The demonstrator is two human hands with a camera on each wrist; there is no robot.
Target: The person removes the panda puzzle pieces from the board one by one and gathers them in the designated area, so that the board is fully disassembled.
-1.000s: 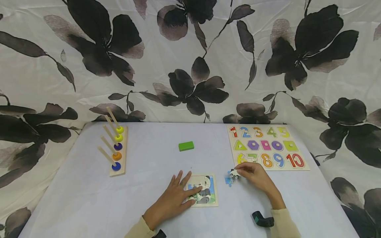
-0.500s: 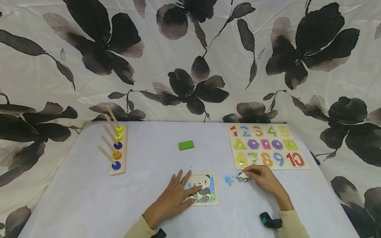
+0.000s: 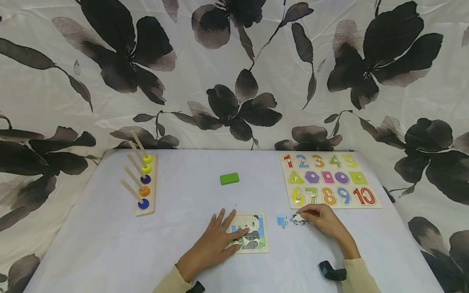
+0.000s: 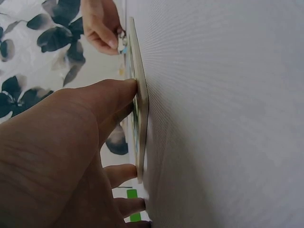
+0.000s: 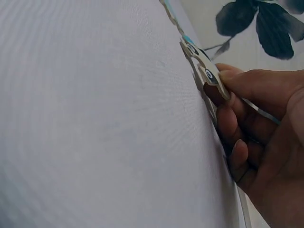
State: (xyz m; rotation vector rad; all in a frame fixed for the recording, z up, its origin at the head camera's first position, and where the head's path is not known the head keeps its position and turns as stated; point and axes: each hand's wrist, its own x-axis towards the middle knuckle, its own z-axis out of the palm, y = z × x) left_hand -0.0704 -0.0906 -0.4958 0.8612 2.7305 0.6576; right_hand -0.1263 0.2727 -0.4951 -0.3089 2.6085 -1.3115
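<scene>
Spread fingers of my left hand (image 3: 210,244) rest on the left side of a square panda puzzle board (image 3: 256,246), which lies flat near the table's front; the upper left of its picture shows bare wood. My right hand (image 3: 324,219) pinches a panda-face puzzle piece (image 3: 298,219) between thumb and fingers. In the right wrist view, the piece (image 5: 209,75) is held slightly tilted, close over the table. Just left of it lies a blue puzzle piece (image 3: 281,221), between the board and my right hand.
A number and shape board (image 3: 373,205) lies behind my right hand. One green block (image 3: 229,179) sits beyond the puzzle. At left stands a peg stand (image 3: 154,183) with coloured rings on its pegs. A floral cloth (image 3: 242,134) hangs behind the table.
My right hand has moved a little to the right with the panda-face piece, away from the blue piece. My left hand has stayed on the board.
</scene>
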